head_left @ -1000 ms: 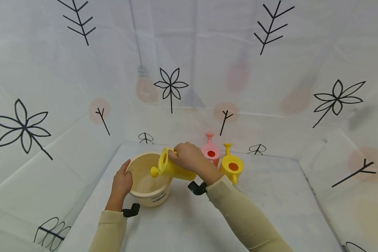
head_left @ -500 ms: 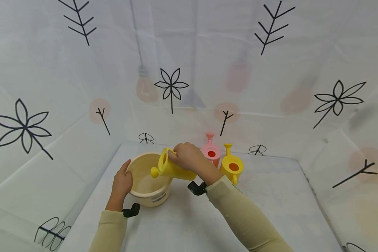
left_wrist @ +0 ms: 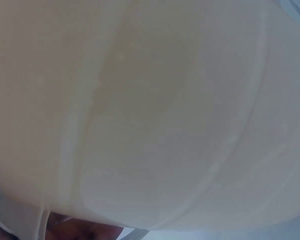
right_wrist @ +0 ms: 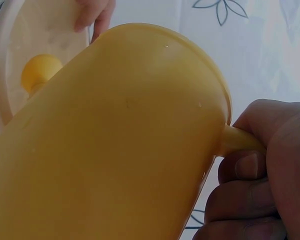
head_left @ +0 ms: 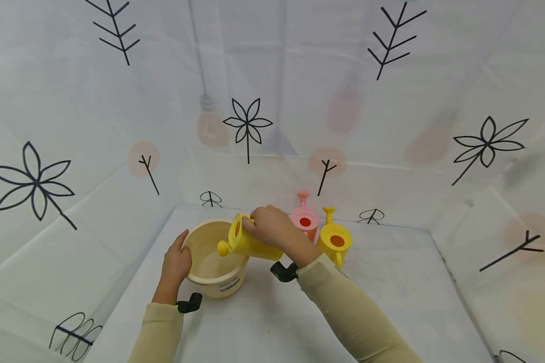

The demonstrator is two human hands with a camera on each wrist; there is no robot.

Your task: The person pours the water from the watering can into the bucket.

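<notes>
In the head view, a cream plastic bucket (head_left: 218, 288) stands on the white table. My left hand (head_left: 175, 262) grips its left rim, thumb over the inner side. The bucket's outer wall (left_wrist: 160, 120) fills the left wrist view. My right hand (head_left: 272, 227) holds a yellow watering can (head_left: 256, 248) by its handle, tipped to the left. Its round spout head hangs over the bucket's opening. From the right wrist, the fingers (right_wrist: 247, 195) are curled round the handle of the can (right_wrist: 115, 135). Some pale specks show on the bucket's bottom.
Behind my right wrist stand a pink watering can (head_left: 303, 218) and a second yellow watering can (head_left: 334, 239), both upright with red-orange openings. The white table (head_left: 390, 282) meets patterned white cloth walls (head_left: 272, 176) at the back and sides.
</notes>
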